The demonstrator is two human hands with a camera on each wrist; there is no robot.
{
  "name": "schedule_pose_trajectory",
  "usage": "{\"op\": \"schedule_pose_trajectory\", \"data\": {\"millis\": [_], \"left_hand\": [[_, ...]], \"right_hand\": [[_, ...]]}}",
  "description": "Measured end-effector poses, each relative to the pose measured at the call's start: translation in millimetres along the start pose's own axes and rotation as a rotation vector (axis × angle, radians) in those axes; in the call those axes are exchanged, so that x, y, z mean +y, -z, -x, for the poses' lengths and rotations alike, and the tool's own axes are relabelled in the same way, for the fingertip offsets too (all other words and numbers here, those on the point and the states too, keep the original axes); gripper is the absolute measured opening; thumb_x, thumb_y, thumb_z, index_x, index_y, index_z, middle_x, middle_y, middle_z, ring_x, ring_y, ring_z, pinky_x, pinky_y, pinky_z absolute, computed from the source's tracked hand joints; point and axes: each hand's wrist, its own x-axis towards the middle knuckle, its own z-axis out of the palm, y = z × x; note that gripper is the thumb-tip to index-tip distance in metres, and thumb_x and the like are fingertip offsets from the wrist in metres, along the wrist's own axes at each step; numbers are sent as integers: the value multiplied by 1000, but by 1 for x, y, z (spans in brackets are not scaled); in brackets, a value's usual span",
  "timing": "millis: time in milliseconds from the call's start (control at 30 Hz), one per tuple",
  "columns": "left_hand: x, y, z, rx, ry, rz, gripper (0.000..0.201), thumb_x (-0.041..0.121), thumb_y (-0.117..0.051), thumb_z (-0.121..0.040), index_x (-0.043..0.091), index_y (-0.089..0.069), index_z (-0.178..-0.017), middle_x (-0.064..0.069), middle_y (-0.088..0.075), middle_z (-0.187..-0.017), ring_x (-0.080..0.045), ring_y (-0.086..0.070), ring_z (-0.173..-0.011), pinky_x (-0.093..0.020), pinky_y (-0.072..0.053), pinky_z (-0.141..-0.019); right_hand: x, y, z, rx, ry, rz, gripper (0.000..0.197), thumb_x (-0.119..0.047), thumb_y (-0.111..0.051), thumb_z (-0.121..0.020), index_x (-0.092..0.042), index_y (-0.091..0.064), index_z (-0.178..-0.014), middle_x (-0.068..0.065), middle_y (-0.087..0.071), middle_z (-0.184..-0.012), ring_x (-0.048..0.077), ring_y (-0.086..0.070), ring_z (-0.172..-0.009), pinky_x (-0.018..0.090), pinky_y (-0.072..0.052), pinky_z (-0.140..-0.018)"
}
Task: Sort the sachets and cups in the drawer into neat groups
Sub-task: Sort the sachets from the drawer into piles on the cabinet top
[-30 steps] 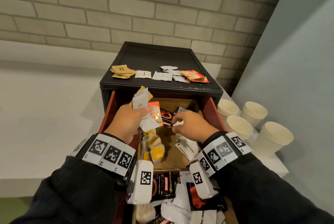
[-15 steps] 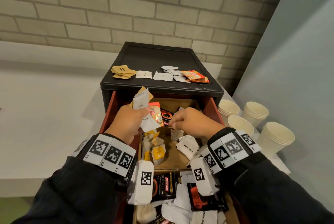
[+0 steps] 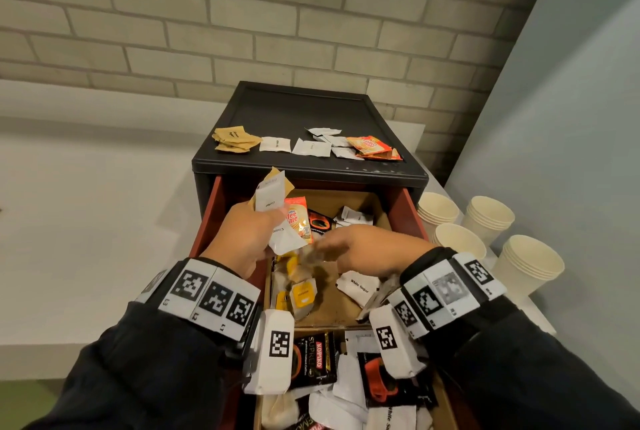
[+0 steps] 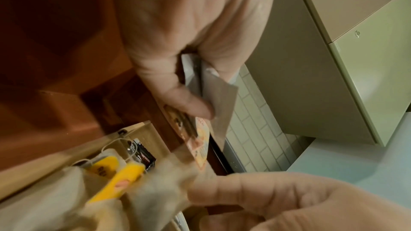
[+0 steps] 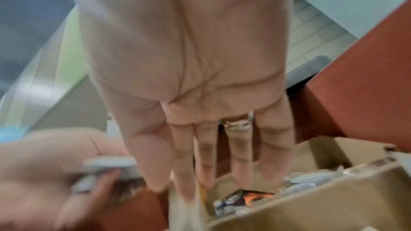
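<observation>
My left hand (image 3: 247, 239) grips a fan of white and orange paper sachets (image 3: 281, 218) over the open red drawer (image 3: 403, 211); I read "Coffee". My right hand (image 3: 363, 249) pinches a blurred pale tea bag (image 4: 160, 182), seen closer in the left wrist view, and a white "White Sugar" sachet (image 3: 358, 287) lies below in the drawer.

White counter (image 3: 86, 221) carries a black drawer unit (image 3: 311, 110) w/ its red drawer (image 3: 403, 211) pulled open toward the near side; four stacks of paper cups (image 3: 485, 232) stand on the counter just right of it. On the unit's top, left to right: a pile of brown sachets (image 3: 235, 140), two single white sachets (image 3: 275, 144), a loose cluster of white ones, then orange sachets (image 3: 374, 148) at far right. Drawer holds a cardboard tray (image 3: 377, 201) w/ mixed sachets: black, white, yellow.
</observation>
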Motion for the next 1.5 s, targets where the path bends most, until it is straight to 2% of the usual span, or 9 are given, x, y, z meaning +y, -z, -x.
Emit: {"op": "schedule_pose_trajectory", "data": {"millis": [233,367,433,600,867,1067,1200,1333,1500], "left_hand": [[0,1,1,8,4,-13,38,13,-60,-91,11,-51,-128,-12,-62,-112,-27,-61,-102,-38,-53,-72],[0,1,2,0,-2,-8,35,13,-59,-91,10,-52,-125,-7,-63,-100,-23,-61,-94,-34,-53,-68],[0,0,2,-6,-3,-3,34,12,-58,-91,10,-52,-125,-5,-62,-95,-23,-61,-93,-34,-53,-68],[0,1,2,1,0,-14,37,13,-59,-91,10,-51,-127,-10,-63,-107,-26,-61,-98,-37,-53,-72],[0,1,0,11,3,-28,36,13,-60,-90,9,-52,-125,-8,-63,-100,-26,-62,-98,-41,-53,-77],[0,0,1,1,8,-23,37,12,-60,-90,8,-51,-126,-6,-62,-96,-24,-61,-94,-39,-53,-73],[0,0,1,4,15,-29,39,12,-60,-90,8,-50,-128,-9,-62,-104,-25,-61,-96,-40,-51,-75],[-1,0,2,6,18,-43,42,13,-60,-90,8,-49,-130,-12,-61,-113,-26,-60,-100,-39,-51,-75],[-1,-1,1,14,25,-50,42,12,-60,-90,8,-49,-131,-13,-61,-114,-26,-60,-100,-40,-51,-77]], "right_hand": [[5,-11,2,-191,-217,265,37,-21,-63,-85,-20,-55,-121,2,-52,-124,23,-53,-111,33,-46,-85],[13,-32,-7,-278,-294,316,81,-33,-71,-75,-27,-27,-143,2,-33,-137,28,-48,-118,43,-49,-91],[12,-40,-10,-205,-298,337,83,-28,-71,-75,-29,-24,-144,2,-31,-138,32,-43,-122,46,-48,-92],[11,-40,-12,-85,-303,363,56,-14,-68,-79,-15,-42,-129,10,-45,-129,32,-46,-120,43,-46,-95],[7,-29,-8,-209,-287,545,35,-17,-51,-91,-3,-55,-124,13,-52,-127,28,-53,-114,35,-46,-90],[0,-12,-4,-363,-296,290,18,-23,-47,-95,-10,-58,-89,10,-55,-92,19,-49,-77,22,-38,-68],[5,1,0,-630,-406,67,60,-35,-59,-88,-4,-41,-136,13,-52,-125,26,-51,-113,30,-43,-85],[6,-1,0,-598,-313,413,65,-32,-71,-79,-21,-42,-136,6,-50,-134,27,-50,-120,34,-47,-87],[19,-19,-5,-559,-314,477,73,-50,-78,-64,-21,-54,-127,2,-58,-126,25,-55,-115,37,-48,-93]]}}
